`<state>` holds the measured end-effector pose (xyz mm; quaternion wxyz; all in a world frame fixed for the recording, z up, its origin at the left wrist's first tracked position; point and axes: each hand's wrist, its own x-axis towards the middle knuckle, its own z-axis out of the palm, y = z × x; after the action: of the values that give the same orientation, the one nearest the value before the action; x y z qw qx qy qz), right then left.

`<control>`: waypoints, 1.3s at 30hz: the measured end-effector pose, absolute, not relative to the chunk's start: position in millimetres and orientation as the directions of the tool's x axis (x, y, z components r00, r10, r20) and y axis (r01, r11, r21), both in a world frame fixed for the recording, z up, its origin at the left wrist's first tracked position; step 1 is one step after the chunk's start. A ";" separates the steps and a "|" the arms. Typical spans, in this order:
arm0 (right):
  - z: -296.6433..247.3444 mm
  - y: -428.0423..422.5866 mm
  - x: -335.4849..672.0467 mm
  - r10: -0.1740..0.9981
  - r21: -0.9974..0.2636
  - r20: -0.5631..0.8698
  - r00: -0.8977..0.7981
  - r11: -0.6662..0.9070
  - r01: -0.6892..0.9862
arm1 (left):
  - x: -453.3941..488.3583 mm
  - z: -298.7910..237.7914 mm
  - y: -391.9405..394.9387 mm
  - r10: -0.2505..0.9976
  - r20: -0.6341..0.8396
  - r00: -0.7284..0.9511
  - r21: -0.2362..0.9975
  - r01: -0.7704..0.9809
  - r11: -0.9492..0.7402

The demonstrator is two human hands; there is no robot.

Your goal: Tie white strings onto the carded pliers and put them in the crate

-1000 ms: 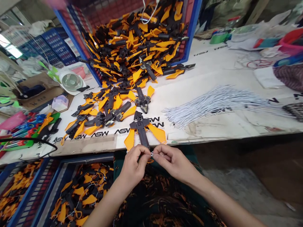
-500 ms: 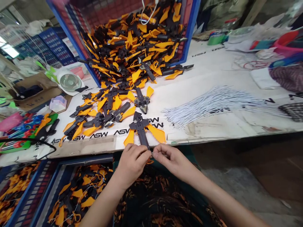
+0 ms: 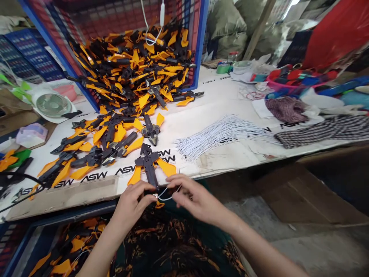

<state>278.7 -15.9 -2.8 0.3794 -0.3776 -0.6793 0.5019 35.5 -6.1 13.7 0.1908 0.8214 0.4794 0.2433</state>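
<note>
A black plastic toy piece with orange wings (image 3: 147, 165) lies at the white table's front edge (image 3: 184, 177), its lower end reaching my hands. My left hand (image 3: 131, 206) pinches that lower end, and a short white cord (image 3: 168, 194) runs from there to my right hand (image 3: 196, 200). The right fingers are closed on the cord, with a small loop showing between my hands. Several similar black and orange pieces (image 3: 115, 148) lie loose on the table beyond the hands. The exact spot where the cord meets the piece is hidden by my left fingers.
A blue-framed crate (image 3: 198, 42) heaped with pieces tips towards the table. A bundle of white cords (image 3: 221, 136) lies to the right. A lower crate of pieces (image 3: 69, 246) sits below the table edge at left. Cloths and a pink basket (image 3: 296, 80) stand at far right.
The view has swung, shifting the table and crates left. My hands have moved slightly apart, and the white cord now shows as a longer loop between them.
</note>
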 end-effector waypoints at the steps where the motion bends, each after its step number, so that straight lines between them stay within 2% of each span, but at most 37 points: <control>1: -2.4 -8.4 289.4 0.911 -0.958 0.158 -0.382 0.234 0.163 | 40.1 12.9 -3.6 0.926 0.177 0.333 0.570 0.733 -0.372; 2: -2.4 1.4 301.4 0.931 -0.930 0.183 -0.317 0.268 0.252 | 46.0 12.2 -1.0 0.963 0.137 0.230 0.560 0.784 -0.267; 4: -3.9 26.3 325.3 0.950 -0.791 0.235 -0.206 0.310 0.528 | 60.8 11.0 4.6 0.994 0.091 0.057 0.449 0.889 -0.092; 6: -7.5 53.5 343.8 0.954 -0.641 0.270 -0.134 0.281 0.714 | 76.1 9.8 10.2 0.995 0.098 -0.007 0.295 0.955 -0.022; 8: -12.7 76.4 353.7 0.950 -0.525 0.259 -0.173 0.289 0.801 | 85.0 9.0 13.9 0.994 0.113 -0.009 0.222 0.975 -0.016; 11: -23.2 94.8 356.7 0.932 -0.463 0.258 -0.254 0.350 0.814 | 73.1 6.0 7.8 0.995 0.089 -0.044 0.284 0.959 0.017; 14: -35.8 96.4 356.7 0.907 -0.484 0.326 -0.268 0.404 0.776 | 29.4 -3.9 -22.3 0.982 0.112 -0.154 0.451 0.888 0.088; 16: -43.5 94.2 358.0 0.886 -0.498 0.397 -0.240 0.427 0.754 | -9.8 -13.9 -56.0 0.933 0.177 -0.314 0.556 0.814 0.168; 18: -49.6 92.9 359.8 0.876 -0.507 0.438 -0.203 0.427 0.749 | -50.1 -23.5 -96.4 0.809 0.248 -0.533 0.591 0.745 0.310; 20: -53.5 92.7 360.8 0.885 -0.526 0.437 -0.162 0.397 0.752 | -87.5 -31.1 -138.6 0.667 0.255 -0.700 0.534 0.677 0.506; 22: -55.0 92.5 360.5 0.903 -0.553 0.415 -0.109 0.346 0.758 | -119.6 -36.9 -177.0 0.564 0.132 -0.815 0.379 0.567 0.731; 23: -54.8 92.1 359.9 0.906 -0.561 0.413 -0.090 0.331 0.759 | -132.9 -39.5 -192.9 0.523 0.080 -0.848 0.292 0.522 0.801; 25: -52.6 90.1 357.6 0.897 -0.551 0.433 -0.086 0.339 0.762 | -152.3 -44.6 -213.4 0.511 0.052 -0.858 0.180 0.512 0.840; 27: -48.9 87.3 354.4 0.873 -0.516 0.476 -0.111 0.379 0.768 | -159.4 -48.3 -212.9 0.554 0.087 -0.828 0.144 0.561 0.815; 29: -45.0 84.3 351.2 0.856 -0.477 0.504 -0.114 0.386 0.790 | -151.6 -47.8 -188.0 0.663 0.157 -0.732 0.173 0.681 0.712; 31: -42.1 81.8 348.9 0.856 -0.447 0.512 -0.073 0.338 0.828 | -128.7 -40.4 -141.6 0.827 0.261 -0.498 0.266 0.860 0.434; 34: -39.3 79.5 348.6 0.874 -0.422 0.485 -0.015 0.249 0.872 | -73.5 -17.0 -50.0 0.900 0.420 -0.114 0.302 0.953 -0.020; 36: -36.8 78.0 349.9 0.882 -0.423 0.470 -0.011 0.237 0.874 | -31.9 1.0 13.2 0.874 0.463 0.149 0.227 0.933 -0.279; 39: -31.2 73.4 352.0 0.880 -0.443 0.474 -0.042 0.280 0.852 | 22.6 19.2 97.8 0.838 0.378 0.393 0.047 0.896 -0.442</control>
<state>352.0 73.4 -31.2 0.3451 -0.5998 -0.7216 0.0203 22.6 97.8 19.2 -0.0822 0.8306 0.5220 0.1758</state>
